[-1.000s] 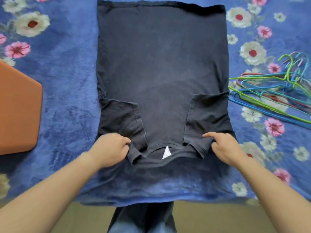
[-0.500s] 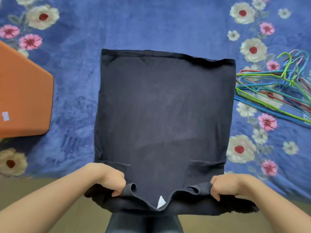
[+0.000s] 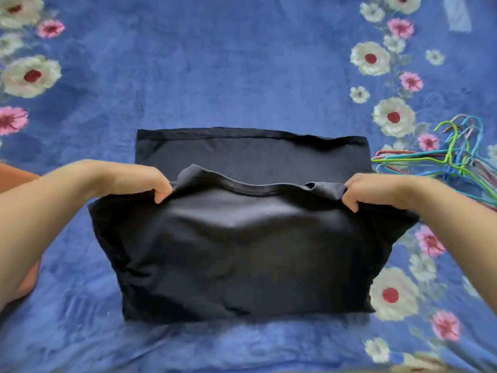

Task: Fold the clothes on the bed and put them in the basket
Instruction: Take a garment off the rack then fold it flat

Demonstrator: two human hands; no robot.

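Note:
A black T-shirt [image 3: 242, 254] lies on the blue flowered bedspread [image 3: 242, 76], doubled over on itself. Its collar end is lifted and carried over the lower half, and the hem [image 3: 250, 135] still shows beyond it. My left hand [image 3: 139, 181] pinches the left shoulder of the T-shirt. My right hand [image 3: 376, 189] pinches the right shoulder. The collar [image 3: 255, 188] sags between the two hands. The sleeves are folded in under the raised layer.
Several coloured wire hangers [image 3: 457, 157] lie in a pile at the right, close to the T-shirt's hem corner. An orange object [image 3: 13, 173] shows at the left edge behind my left arm. No basket is in view.
Both hands lifted the collar end from the near edge of the bed and swung it forward over the T-shirt toward the hem. The view moved forward with them.

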